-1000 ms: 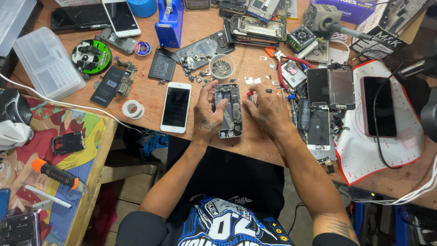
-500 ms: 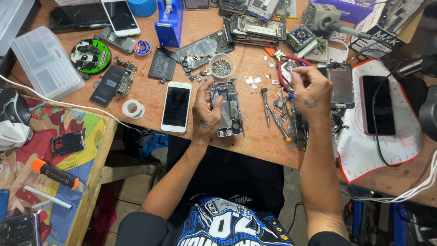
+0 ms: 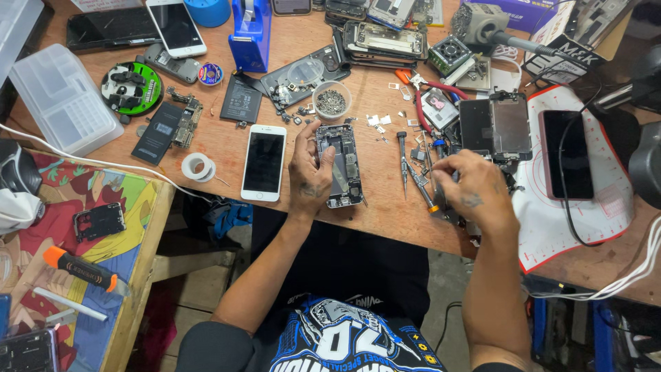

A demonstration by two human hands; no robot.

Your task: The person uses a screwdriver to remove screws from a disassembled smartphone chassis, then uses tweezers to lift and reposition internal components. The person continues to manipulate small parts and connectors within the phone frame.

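Wooden surface (image 3: 385,207), crowded with phone parts, and right at its front edge lies the opened phone chassis (image 3: 342,165), back up and internals exposed. The left hand (image 3: 310,172) rests on it, fingers curled over the left side and thumb pressed on the frame, pinning it flat. Just to the left sits a white smartphone (image 3: 264,162), screen dark, close but not touching that hand.

Over on the other side, the right hand (image 3: 475,189) hovers at a cluster of precision screwdrivers (image 3: 413,172), fingers bunched together at the tips as if pinching something small; what exactly they grip, I cannot tell.

Risks? Plenty. A small bowl of screws (image 3: 331,101) stands just above the chassis, and one careless wrist could tip it across the wood. Loose brackets (image 3: 379,121) lie scattered nearby and could be swept off. The chassis also sits near the edge, so a slip of that holding hand might send it to the floor.
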